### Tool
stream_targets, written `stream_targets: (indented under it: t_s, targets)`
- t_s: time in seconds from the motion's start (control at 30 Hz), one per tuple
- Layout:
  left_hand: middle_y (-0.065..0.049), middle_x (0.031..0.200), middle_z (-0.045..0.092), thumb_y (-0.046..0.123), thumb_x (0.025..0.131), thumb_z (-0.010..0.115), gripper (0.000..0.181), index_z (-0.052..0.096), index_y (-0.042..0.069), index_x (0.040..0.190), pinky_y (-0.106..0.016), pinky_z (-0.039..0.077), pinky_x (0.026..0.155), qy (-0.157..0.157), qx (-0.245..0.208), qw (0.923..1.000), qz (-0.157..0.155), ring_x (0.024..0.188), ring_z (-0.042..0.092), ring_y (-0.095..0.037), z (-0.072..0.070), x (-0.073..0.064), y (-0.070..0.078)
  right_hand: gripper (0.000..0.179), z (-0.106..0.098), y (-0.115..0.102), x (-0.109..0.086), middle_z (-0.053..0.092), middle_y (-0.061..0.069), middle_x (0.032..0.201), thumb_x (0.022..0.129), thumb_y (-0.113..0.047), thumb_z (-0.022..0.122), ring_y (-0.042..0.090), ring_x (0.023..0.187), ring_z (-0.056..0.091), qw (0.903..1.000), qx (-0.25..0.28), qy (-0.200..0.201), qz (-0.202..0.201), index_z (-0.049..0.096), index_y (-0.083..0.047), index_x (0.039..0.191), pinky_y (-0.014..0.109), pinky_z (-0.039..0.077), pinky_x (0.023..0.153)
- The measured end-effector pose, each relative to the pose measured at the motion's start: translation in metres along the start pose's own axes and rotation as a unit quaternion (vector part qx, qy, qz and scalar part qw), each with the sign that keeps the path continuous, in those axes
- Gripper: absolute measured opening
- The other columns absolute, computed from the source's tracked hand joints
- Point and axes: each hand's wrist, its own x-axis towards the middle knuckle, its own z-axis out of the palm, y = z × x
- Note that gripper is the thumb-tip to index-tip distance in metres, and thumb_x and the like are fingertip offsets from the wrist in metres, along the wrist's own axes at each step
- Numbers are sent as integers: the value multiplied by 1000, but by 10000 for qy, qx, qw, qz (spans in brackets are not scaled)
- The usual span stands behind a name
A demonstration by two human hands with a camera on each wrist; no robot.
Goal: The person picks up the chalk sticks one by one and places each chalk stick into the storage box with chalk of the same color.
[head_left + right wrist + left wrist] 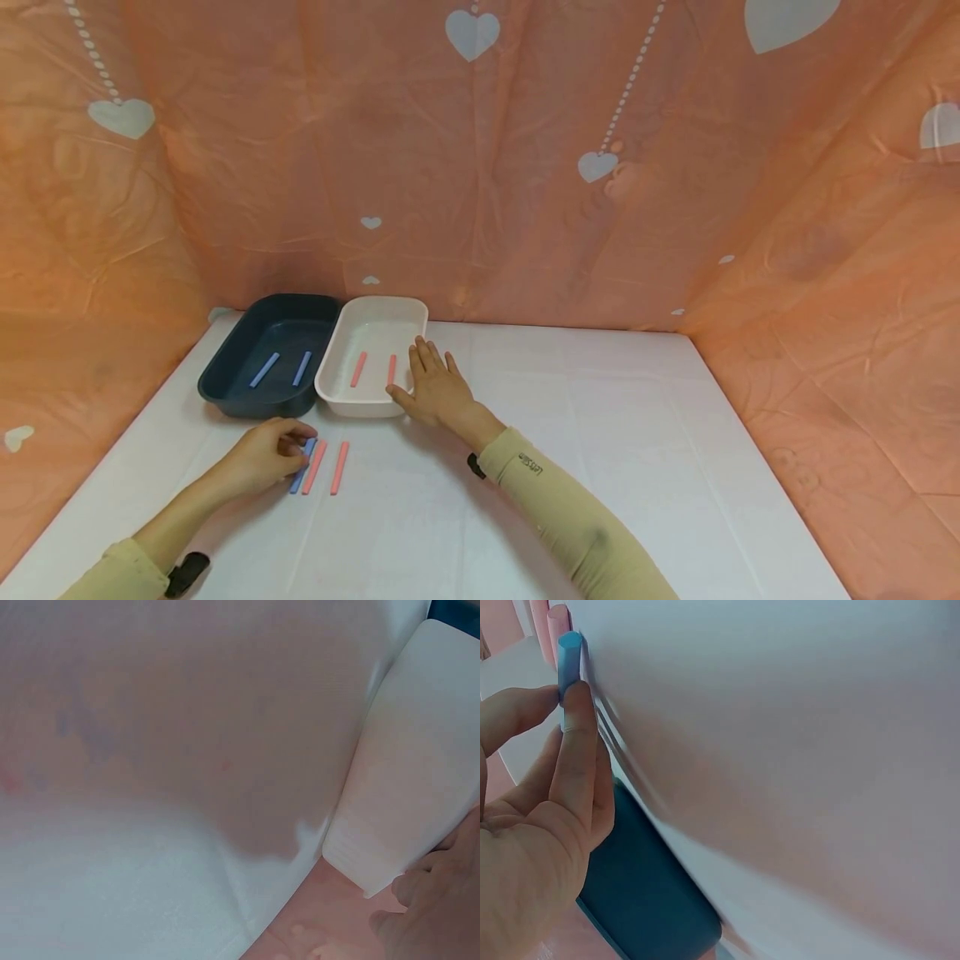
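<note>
My left hand (258, 457) pinches a blue chalk stick (569, 654) between thumb and fingertips, just in front of the dark tray (281, 321). Close beside that stick, a pink chalk stick (315, 467) lies on the table, with another pink chalk stick (340, 468) a little to its right. At the right side of the white tray (386, 321) is my right hand (437, 393), its fingers extended by the rim and nothing seen in its grasp. Two pink sticks (359, 369) lie in the white tray; two blue sticks (264, 370) lie in the dark one.
The two trays stand side by side at the back left of the white-covered table (600, 433). An orange curtain (525, 208) with pale hearts hangs behind the table and along both sides.
</note>
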Motion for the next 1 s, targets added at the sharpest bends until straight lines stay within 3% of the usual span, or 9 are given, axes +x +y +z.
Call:
stream_targets:
  t_s: [0.47, 0.67, 0.9, 1.0]
  targets:
    - [-20, 115, 63, 1, 87, 78, 38, 67, -8, 122, -22, 56, 73, 578, -207, 9974, 385, 96, 69, -25, -5, -7, 1, 84, 2, 1, 1, 6, 8, 175, 107, -63, 33, 22, 160, 9, 10000, -36, 34, 7, 15, -6, 166, 45, 11, 128]
    - [-17, 115, 63, 2, 87, 79, 39, 67, -5, 124, -17, 54, 77, 895, -161, 9946, 492, 94, 67, -13, -12, -7, 4, 84, 2, 1, 1, 6, 8, 175, 107, -62, 33, 22, 160, 8, 10000, -15, 11, -7, 15, -6, 166, 46, 11, 128]
    - [-18, 114, 67, -3, 85, 80, 38, 68, -5, 122, -11, 51, 76, 1366, -124, 9854, 1009, 88, 63, 5, -22, -2, 5, 84, 1, 1, -1, 6, 8, 175, 107, -63, 33, 22, 160, 8, 10000, 55, 24, -32, 15, -6, 166, 46, 10, 128]
    - [-18, 112, 66, -3, 85, 80, 38, 68, -5, 122, -10, 50, 75, 1459, -9, 9840, 1025, 87, 63, 8, -28, 1, 6, 84, 1, 1, -1, 6, 8, 175, 107, -63, 32, 22, 160, 8, 10000, 58, 34, -38, 15, -6, 166, 46, 10, 128]
